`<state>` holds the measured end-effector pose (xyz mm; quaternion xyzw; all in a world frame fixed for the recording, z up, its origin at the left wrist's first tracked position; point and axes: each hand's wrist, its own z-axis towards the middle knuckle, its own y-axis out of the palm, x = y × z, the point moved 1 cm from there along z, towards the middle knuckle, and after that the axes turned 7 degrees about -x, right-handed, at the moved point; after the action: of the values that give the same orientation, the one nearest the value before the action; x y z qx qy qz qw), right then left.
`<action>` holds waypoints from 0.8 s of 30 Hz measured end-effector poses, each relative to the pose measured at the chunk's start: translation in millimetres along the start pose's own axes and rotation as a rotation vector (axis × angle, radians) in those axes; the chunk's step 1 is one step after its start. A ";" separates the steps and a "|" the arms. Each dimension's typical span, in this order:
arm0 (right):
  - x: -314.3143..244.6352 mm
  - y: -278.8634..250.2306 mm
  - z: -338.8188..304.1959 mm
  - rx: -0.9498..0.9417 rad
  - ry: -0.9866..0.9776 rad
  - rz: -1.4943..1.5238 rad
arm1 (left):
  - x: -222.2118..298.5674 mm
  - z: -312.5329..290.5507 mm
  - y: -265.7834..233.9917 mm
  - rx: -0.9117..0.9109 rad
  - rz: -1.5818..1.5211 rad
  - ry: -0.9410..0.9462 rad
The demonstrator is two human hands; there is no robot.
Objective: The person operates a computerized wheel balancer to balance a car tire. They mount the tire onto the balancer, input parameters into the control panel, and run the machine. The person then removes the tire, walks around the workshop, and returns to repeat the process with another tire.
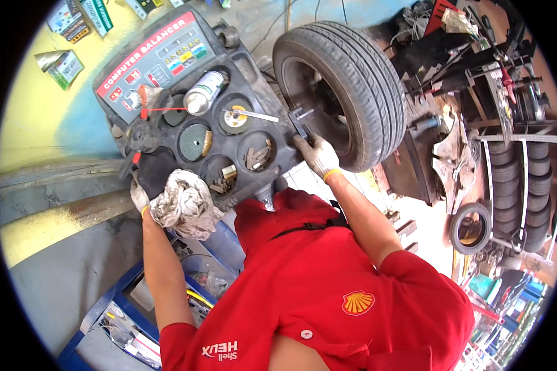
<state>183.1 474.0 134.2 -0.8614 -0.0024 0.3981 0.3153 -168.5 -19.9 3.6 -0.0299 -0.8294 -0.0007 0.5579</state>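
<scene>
My right hand (319, 156), in a white knit glove with a yellow cuff, is closed on a short black bar (297, 125) beside the inner rim of an upright car wheel (368, 93). A thin metal rod (304, 114) shows at the bar's upper end. My left hand (140, 195), gloved alike, lies at the left edge of the wheel balancer (195, 68); its visible fingers are stretched out, the others hidden. Touching it on the right is a crumpled, stained white rag (185, 204) at the tray's near corner.
The balancer's tray carries a spray can (205, 93) with a red straw, a tape roll (234, 117), and round wells of wheel weights (257, 154). Below stands a blue shelf frame (120, 290). Tyre racks (504, 185), a loose tyre (470, 229) and black machinery (458, 68) fill the right side.
</scene>
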 end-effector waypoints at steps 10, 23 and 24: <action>59.3 -0.1 37.9 0.330 -0.131 0.167 | 14.7 -19.3 -9.8 0.165 0.452 -0.025; 107.7 -11.7 73.2 0.379 -0.111 0.440 | 22.6 -25.5 -9.1 0.183 0.475 -0.066; 107.3 -12.0 71.7 0.382 -0.128 0.417 | 24.8 -27.3 -5.0 0.182 0.475 -0.072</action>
<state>210.1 549.8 32.5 -0.7415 0.2299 0.5012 0.3822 -152.8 -24.6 37.0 -0.1736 -0.8150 0.2059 0.5131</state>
